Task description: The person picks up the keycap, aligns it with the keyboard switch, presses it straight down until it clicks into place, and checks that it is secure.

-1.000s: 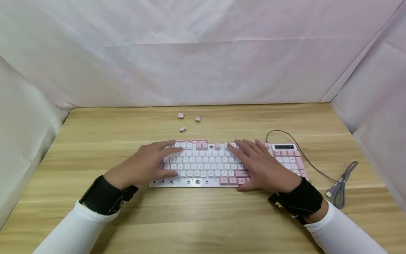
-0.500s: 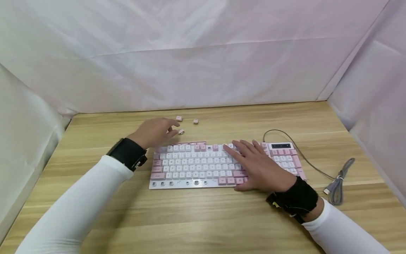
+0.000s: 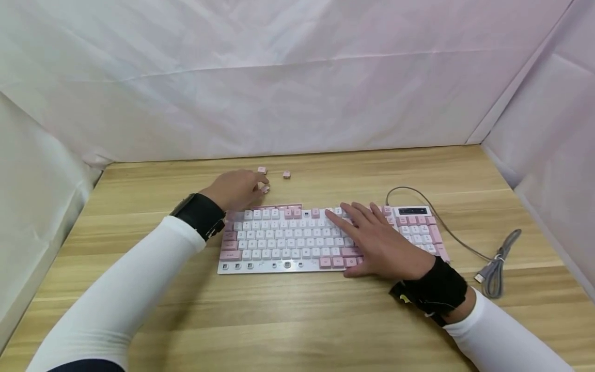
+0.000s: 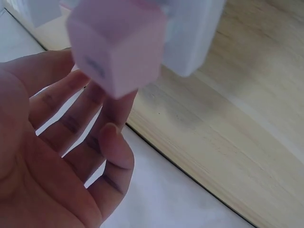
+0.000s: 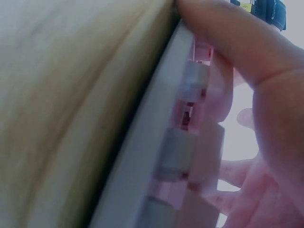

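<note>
My left hand point(image 3: 237, 187) is behind the keyboard's left end, thumb and forefinger at the nearest of three loose pink keycaps point(image 3: 265, 189); I cannot tell if they pinch it. In the left wrist view, a pink corner key point(image 4: 114, 47) blocks the fingertips of the bent left hand point(image 4: 61, 128). The white-and-pink keyboard point(image 3: 279, 243) lies flat, with bare switches point(image 3: 238, 266) along its front left row. Spread across its right half is my right hand point(image 3: 381, 243), fingers over the keys. Its thumb point(image 5: 223, 33) lies at the front edge in the right wrist view.
Two other pink keycaps, one farther left point(image 3: 262, 170) and one right point(image 3: 286, 175), lie behind the keyboard. A grey cable point(image 3: 495, 274), tied in a bundle with its USB plug, lies at the right. White cloth point(image 3: 297, 103) hangs behind the wooden table point(image 3: 297, 320).
My left hand has left the keyboard's left side and reached back to the nearest loose keycap. The right hand has stayed in place on the keyboard.
</note>
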Demonstrator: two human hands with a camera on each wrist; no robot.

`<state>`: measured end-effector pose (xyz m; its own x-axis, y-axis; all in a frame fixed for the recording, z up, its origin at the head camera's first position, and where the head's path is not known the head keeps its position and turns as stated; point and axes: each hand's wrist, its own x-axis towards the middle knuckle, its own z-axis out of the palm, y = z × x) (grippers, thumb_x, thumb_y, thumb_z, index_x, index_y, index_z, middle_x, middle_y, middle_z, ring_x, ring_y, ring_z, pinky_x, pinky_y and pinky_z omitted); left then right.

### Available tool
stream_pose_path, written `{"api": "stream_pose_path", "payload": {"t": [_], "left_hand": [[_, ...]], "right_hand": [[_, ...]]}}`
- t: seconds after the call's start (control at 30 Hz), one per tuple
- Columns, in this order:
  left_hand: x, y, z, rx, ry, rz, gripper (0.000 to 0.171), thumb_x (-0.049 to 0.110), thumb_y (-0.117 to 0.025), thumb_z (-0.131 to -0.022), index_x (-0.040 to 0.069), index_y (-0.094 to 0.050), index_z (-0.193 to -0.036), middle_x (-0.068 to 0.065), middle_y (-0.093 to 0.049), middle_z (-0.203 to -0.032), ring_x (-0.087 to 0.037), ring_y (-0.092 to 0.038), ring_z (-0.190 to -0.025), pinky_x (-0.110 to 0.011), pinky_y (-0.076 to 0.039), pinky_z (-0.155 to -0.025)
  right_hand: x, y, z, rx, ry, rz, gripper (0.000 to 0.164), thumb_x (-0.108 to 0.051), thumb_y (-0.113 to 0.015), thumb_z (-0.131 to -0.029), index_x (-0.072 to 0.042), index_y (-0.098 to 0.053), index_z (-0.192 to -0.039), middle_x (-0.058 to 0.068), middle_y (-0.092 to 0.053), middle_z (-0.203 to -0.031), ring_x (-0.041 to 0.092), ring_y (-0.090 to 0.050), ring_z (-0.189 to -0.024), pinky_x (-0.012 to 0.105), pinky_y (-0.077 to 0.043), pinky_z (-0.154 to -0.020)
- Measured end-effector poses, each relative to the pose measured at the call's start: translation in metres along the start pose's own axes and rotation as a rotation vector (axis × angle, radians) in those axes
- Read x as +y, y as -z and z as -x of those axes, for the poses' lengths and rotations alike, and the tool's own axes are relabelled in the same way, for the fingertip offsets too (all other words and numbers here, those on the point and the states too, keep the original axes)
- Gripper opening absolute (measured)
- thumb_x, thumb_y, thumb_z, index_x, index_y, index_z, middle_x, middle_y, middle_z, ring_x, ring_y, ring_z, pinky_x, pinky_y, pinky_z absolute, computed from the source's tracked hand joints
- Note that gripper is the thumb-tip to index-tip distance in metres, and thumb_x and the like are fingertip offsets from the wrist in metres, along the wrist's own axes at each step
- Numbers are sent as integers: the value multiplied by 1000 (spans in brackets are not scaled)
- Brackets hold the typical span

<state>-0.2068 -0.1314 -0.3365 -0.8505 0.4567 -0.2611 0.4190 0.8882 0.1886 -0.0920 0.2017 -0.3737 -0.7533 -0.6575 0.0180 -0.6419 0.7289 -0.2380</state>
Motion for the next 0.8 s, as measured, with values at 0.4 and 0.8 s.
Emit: {"api": "stream_pose_path", "payload": {"t": [0.4,0.8], "left_hand": [[0,0,4,67,-4,-5,24,22,-63,-99,15,-67,-122,-7,-73,-108,-22,-68,-93,-42,-55,-81],[12,8,23,247,-84,46,26,15,-75,-89,14,-69,-113,-2,-74,-108,-20,-69,-92,-36,-55,-85]], "right_hand": [[-4,2,-2,-13,-5,-3,126,-62,-85,-67,-27,-10,-162,18,-25,-164,39,-23,-151,68,-14,-118],[-2,3,-5,-16,-7,-6,126,-62,-85,-67,-28,-10,-162,17,-24,-164,38,-22,-151,68,-13,-119]]}}
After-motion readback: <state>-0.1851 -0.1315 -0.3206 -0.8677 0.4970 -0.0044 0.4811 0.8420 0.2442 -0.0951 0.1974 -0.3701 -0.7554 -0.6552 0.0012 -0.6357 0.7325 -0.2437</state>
